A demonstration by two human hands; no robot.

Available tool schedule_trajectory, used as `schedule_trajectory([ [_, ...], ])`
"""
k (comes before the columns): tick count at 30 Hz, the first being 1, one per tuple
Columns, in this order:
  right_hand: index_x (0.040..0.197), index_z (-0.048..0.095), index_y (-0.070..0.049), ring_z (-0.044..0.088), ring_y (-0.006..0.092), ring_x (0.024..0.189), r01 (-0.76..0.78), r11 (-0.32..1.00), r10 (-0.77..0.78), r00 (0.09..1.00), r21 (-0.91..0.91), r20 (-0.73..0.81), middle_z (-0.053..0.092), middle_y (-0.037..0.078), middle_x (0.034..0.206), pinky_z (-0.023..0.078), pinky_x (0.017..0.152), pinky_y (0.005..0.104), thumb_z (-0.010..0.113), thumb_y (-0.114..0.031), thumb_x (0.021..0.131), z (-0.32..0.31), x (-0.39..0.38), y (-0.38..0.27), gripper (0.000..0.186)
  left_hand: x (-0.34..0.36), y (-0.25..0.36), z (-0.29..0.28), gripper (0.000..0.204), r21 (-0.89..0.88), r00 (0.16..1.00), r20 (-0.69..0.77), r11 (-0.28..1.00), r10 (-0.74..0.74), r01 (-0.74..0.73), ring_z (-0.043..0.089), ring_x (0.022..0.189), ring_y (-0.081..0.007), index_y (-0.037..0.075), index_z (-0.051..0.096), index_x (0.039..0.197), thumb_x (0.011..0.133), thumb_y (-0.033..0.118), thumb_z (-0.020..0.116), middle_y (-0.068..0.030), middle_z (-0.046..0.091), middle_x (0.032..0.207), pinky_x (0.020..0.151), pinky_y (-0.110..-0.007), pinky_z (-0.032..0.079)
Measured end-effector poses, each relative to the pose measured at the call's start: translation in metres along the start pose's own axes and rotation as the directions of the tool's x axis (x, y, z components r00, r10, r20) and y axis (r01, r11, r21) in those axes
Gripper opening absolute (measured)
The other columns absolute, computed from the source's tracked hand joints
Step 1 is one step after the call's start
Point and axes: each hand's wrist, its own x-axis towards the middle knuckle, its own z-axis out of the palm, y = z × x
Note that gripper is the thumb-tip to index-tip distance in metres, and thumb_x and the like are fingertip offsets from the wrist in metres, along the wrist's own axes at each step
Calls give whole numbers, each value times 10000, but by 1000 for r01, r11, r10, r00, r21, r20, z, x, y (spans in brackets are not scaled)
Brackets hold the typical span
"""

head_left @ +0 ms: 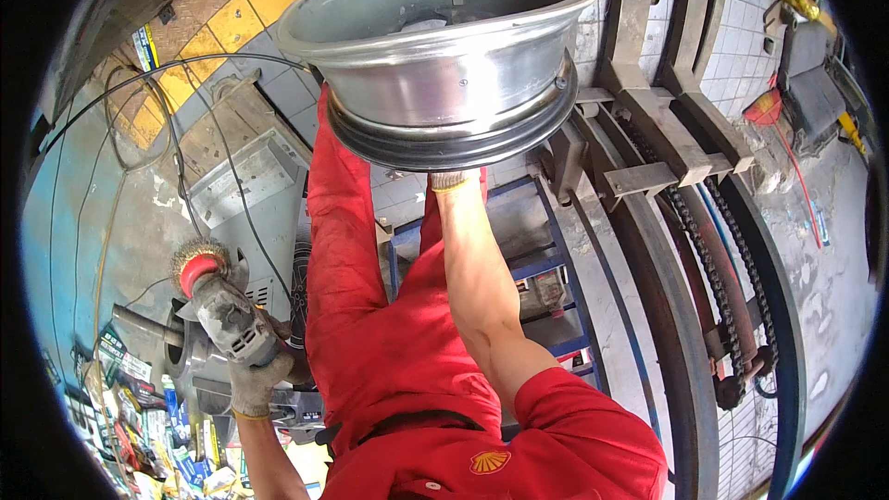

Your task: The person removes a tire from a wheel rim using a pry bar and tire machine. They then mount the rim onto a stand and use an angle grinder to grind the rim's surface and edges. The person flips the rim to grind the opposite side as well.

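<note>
A silver metal wheel rim (444,83) is at the top middle, tilted, with its wide opening facing up and a dark lower edge. My right hand (452,180), in a pale knit glove, reaches beneath it and seems to bear it; only the cuff shows, and the fingers are hidden behind the rim. At the left my gloved left hand (259,384) is closed around the rear of a grey angle grinder (233,324). A round wire brush (198,257) with a red guard sits at the tool's front, apart from the rim.
At the right stands a steel frame (681,259) with hanging chains (713,287). Dark cables (176,148) run along the left. Coloured packets (176,435) lie in a heap at lower left. A blue metal frame (565,296) is beside my legs, and a metal sheet (245,181) lies left of them.
</note>
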Motion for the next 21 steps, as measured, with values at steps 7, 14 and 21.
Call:
schedule_trajectory([
  [7, 1558, 621, -105, 634, 337, 1391, 22, 999, -23, 1000, 29, 10, 675, 122, 1550, 504, 1223, 501, 499, -477, 1183, -9, 31, 18, 542, 15, -18, -3, 597, 148, 998, 69, 989, -6, -4, 711, 1030, -247, 74, 637, 1307, 732, 86, 797, -70, 699, 1114, 1063, -501, 621],
  [14, 1561, 620, -107, 630, 339, 1396, 26, 999, -25, 999, 34, -26, 673, 123, 1552, 501, 1225, 503, 500, -475, 1180, -34, 41, 32, 542, 35, -6, 8, 432, 445, 990, 137, 891, 31, -89, 730, 988, -224, 81, 648, 1247, 828, 32, 738, -66, 729, 1058, 936, -410, 612],
  [21, 1563, 618, -109, 627, 341, 1401, 19, 998, -15, 998, 56, -63, 671, 123, 1555, 497, 1227, 505, 501, -473, 1177, -60, 44, 36, 543, 46, 19, 48, 419, 368, 997, -52, 927, -55, 71, 751, 972, -259, 40, 681, 1152, 746, -19, 768, -109, 744, 1046, 1023, -461, 629],
])
